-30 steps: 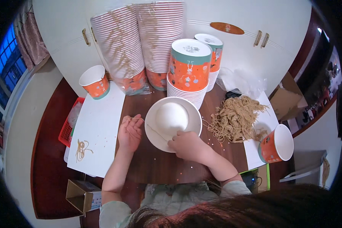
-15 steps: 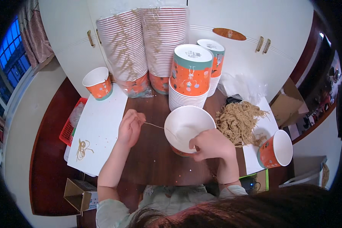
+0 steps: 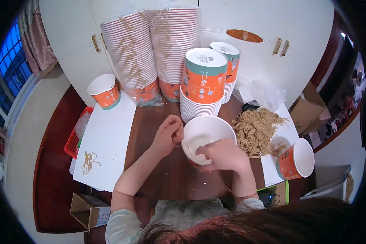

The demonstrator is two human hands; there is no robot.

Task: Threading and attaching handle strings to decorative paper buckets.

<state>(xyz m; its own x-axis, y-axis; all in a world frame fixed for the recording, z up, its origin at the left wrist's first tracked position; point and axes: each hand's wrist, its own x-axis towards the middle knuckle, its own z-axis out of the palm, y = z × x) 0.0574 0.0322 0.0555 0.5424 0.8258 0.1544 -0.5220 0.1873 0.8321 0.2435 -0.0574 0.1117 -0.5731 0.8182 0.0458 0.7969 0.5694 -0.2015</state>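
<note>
A white-lined paper bucket point(image 3: 209, 127) with an orange outside sits before me, tilted so that its mouth faces me. My right hand point(image 3: 225, 156) is closed on its near right rim, fingers reaching inside. A thin tan string point(image 3: 186, 148) runs over the bucket's left rim into its inside. At that rim, my left hand point(image 3: 168, 136) is closed in a pinch on the string's outer end. Where the string's inner end meets the right fingers is hidden.
Beyond the bucket stand upturned stacked buckets point(image 3: 204, 81) and tall bagged stacks point(image 3: 130, 53). A heap of tan strings point(image 3: 255, 132) lies to the right, near another bucket point(image 3: 303, 158). On the left are a bucket point(image 3: 103, 91), loose strings point(image 3: 91, 162) and a red basket point(image 3: 74, 138).
My left hand has moved right and slightly up, close to the bucket's rim. The string, stretched between hand and bucket before, now curves slack. The bucket has shifted slightly right.
</note>
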